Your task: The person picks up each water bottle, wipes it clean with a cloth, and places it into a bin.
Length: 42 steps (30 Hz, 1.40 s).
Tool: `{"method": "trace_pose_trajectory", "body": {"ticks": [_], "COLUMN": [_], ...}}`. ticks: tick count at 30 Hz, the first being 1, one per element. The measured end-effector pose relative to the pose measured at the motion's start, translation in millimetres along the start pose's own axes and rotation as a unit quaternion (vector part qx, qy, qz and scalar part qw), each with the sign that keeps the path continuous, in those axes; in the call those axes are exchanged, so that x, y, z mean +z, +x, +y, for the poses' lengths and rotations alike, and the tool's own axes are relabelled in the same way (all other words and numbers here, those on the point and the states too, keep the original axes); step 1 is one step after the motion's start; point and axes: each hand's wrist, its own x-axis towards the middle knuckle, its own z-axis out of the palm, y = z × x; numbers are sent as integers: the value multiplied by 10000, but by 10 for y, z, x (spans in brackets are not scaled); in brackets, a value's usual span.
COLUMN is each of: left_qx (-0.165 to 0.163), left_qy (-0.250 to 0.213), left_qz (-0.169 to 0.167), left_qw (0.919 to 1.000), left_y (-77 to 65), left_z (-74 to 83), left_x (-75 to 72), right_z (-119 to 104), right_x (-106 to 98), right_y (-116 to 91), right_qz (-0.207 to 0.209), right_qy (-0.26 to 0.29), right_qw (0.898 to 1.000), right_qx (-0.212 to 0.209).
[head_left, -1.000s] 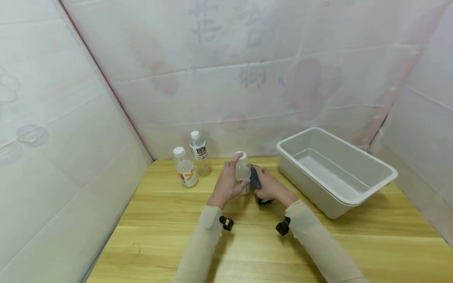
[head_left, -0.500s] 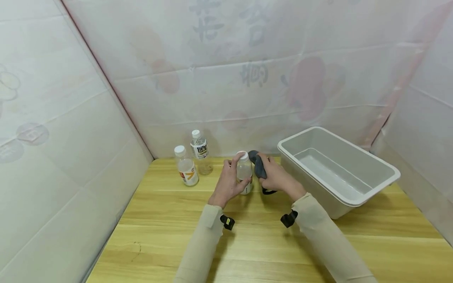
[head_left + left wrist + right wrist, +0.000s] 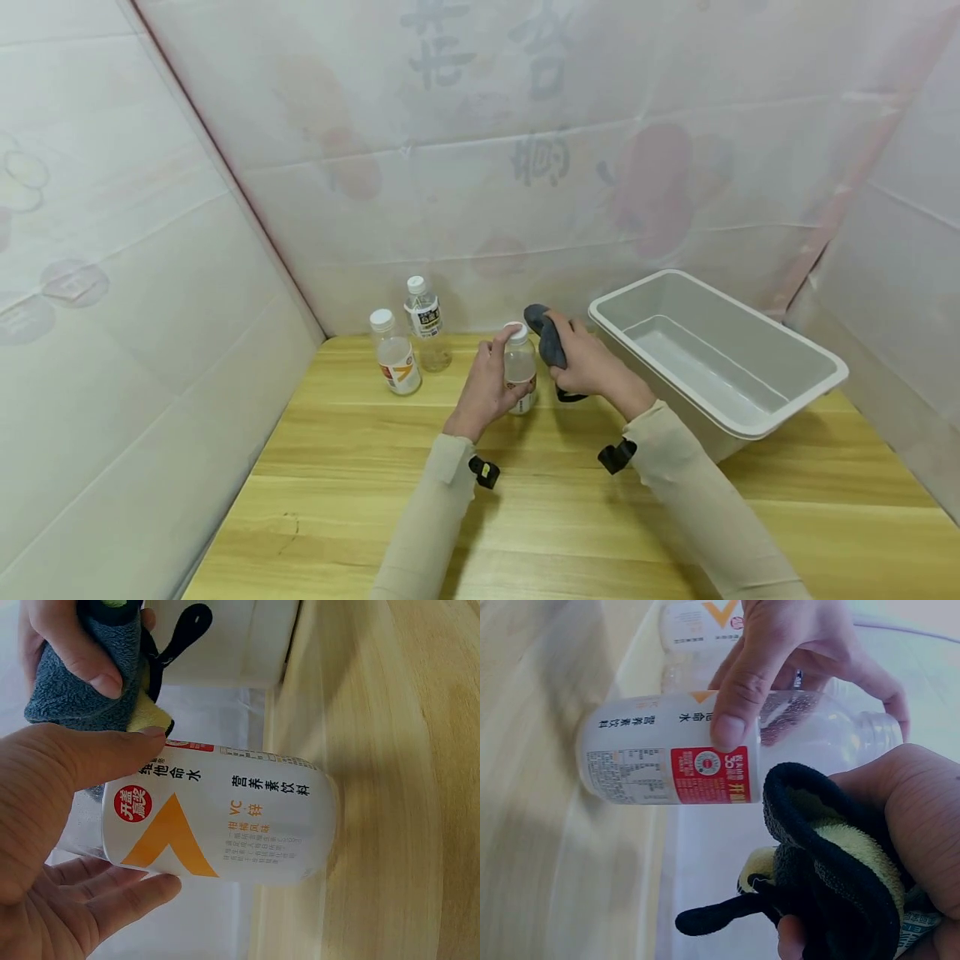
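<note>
My left hand (image 3: 483,393) grips a clear plastic drink bottle (image 3: 521,364) with a white cap, which stands upright on the table. One finger lies on the cap, while thumb and other fingers are around the body. The white label (image 3: 247,817) has an orange mark and a red patch. To the right of the bottle, my right hand (image 3: 596,360) holds a bunched grey cloth (image 3: 551,340). A yellow lining (image 3: 855,844) and a black loop (image 3: 716,913) show on the cloth in the right wrist view. The cloth is close beside the bottle's upper part.
Two more capped bottles stand at the back left: a short one with an orange-marked label (image 3: 398,365) and a taller clear one (image 3: 427,323). A large grey plastic tub (image 3: 678,375) stands right of my right hand. A fabric wall (image 3: 480,208) rises behind the table.
My right hand has moved up and slightly right with the cloth, from the bottle's side to near its cap's height. The left hand has kept its hold on the bottle.
</note>
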Motion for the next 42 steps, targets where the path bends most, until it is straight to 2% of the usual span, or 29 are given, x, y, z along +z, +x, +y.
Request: {"method": "trace_pose_trajectory", "body": {"ticks": [7, 17, 27, 31, 36, 42], "left_qx": [-205, -257, -157, -231, -282, -175], "left_qy": [264, 60, 170, 95, 16, 86], "left_qz": [-16, -245, -131, -182, -289, -177], "left_qw": [9994, 9994, 9996, 9995, 9992, 9997], "left_y": [-25, -6, -5, -5, -15, -28], "left_z": [30, 45, 7, 9, 17, 1], "left_x": [-17, -17, 7, 3, -4, -3], "right_z": [-70, -165, -216, -224, -238, -253], "right_x": [-33, -73, -76, -73, -72, -70], "right_y": [9, 61, 85, 90, 89, 94], "right_qz": [36, 14, 33, 42, -82, -186], "right_qy": [-55, -283, -227, -253, -216, -195], "right_qw": [9999, 9994, 9993, 9991, 9992, 9985], "right_qx": [-130, -203, -305, -337, -327, -483]}}
